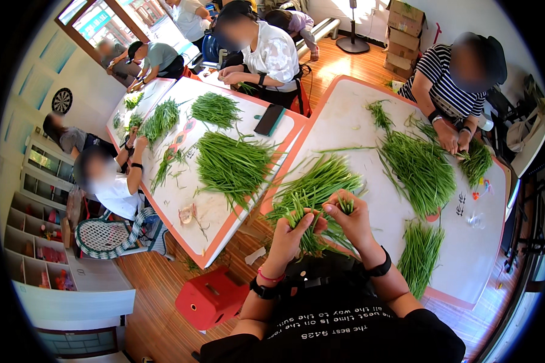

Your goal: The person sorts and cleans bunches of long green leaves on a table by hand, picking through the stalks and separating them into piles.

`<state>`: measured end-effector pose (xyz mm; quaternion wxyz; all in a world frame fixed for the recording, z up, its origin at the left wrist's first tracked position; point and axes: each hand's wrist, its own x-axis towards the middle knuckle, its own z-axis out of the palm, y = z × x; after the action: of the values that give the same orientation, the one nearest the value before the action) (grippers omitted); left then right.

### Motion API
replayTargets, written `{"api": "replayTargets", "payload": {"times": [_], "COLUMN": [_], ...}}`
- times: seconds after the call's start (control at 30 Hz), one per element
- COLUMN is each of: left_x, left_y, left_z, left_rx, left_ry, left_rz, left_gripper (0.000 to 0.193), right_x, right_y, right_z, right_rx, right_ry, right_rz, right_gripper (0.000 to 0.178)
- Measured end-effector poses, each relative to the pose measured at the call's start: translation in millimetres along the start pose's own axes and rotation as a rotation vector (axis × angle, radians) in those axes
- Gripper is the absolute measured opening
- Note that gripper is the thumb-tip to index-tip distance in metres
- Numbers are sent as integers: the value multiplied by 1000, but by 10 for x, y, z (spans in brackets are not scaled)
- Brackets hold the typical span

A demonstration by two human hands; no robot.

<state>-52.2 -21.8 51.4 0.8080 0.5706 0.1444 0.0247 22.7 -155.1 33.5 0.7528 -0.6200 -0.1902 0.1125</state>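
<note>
My left hand (pixel 287 241) is closed around a bunch of long thin green stalks (pixel 309 241), which look like chives. Close beside it, my right hand (pixel 354 222) is also closed, with green stalk ends (pixel 346 206) poking out between its fingers. The two hands almost meet at the thumbs, above the near edge of the table. Just beyond them spreads a loose pile of the same stalks (pixel 326 175). Part of that pile is hidden behind my hands.
A larger stalk pile (pixel 418 169) and a bundle (pixel 421 254) lie to the right on the white, orange-edged table (pixel 345 106). Across it, a person in stripes (pixel 433 78) handles stalks. The left table (pixel 188 209) bears more piles and a phone (pixel 269 120). A red stool (pixel 209 296) stands lower left.
</note>
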Motion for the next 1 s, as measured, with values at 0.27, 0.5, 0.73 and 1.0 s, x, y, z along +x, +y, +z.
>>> {"api": "replayTargets", "payload": {"times": [0.27,0.5,0.73,1.0], "left_x": [36,62,9,116], "left_y": [-22,-46,-17,-23], "left_z": [-158,-107,2,-277], "left_rx": [96,251,-6,-59], "left_ry": [84,-168,-106,120], "left_rz": [169,150,48,306], "left_gripper": [21,17,22,25], "right_x": [128,29,31,94], "right_y": [-23,-110,0,-76], "right_z": [-256,-124,-21,-184], "right_rx": [301,275,118,613], "right_ry": [172,-3,53,346], "right_rz": [-66,283,143,7], "right_gripper": [16,20,16,16]}}
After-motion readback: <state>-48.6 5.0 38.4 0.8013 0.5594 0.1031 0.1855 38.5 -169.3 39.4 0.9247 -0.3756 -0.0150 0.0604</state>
